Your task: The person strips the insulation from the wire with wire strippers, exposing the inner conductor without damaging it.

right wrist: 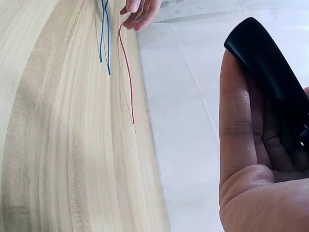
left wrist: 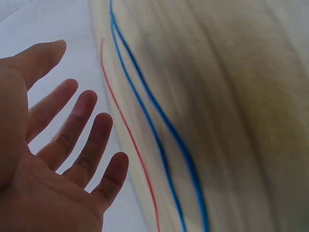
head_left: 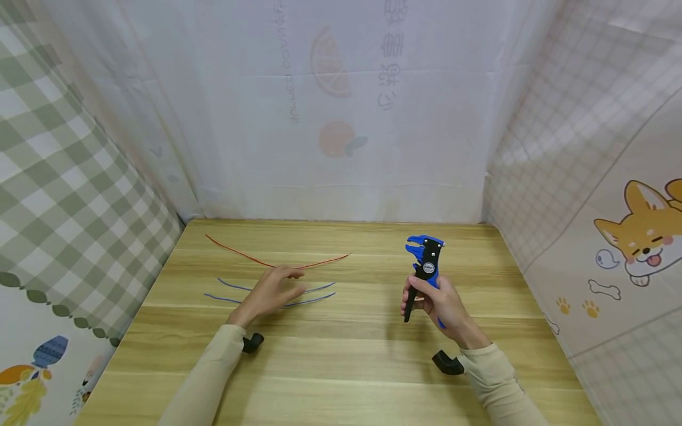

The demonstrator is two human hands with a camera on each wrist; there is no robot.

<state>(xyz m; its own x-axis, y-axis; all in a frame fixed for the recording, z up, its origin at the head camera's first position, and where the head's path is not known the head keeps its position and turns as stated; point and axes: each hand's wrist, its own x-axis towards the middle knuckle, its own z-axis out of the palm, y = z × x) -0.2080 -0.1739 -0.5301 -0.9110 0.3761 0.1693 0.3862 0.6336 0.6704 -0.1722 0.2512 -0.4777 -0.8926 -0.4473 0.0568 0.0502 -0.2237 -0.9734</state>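
Note:
My right hand (head_left: 444,305) grips a blue and black wire stripper (head_left: 428,257), its blue jaws pointing up and to the left above the table. In the right wrist view one black handle (right wrist: 270,63) of it shows against the fingers. Over the left part of the table hovers my left hand (head_left: 270,291), its fingers spread and relaxed with nothing in them. Beneath it run two blue wires (head_left: 314,299), partly covered by the hand in the head view. Beyond them lies a bent red wire (head_left: 240,252), close to the left fingertips; the left wrist view shows no contact.
The wood-grain table (head_left: 341,378) meets a white cloth (head_left: 415,165) at the back. Checked and printed cloths hang on the left (head_left: 80,148) and right (head_left: 575,177). A black bent piece sits by each wrist, such as the right one (head_left: 447,362).

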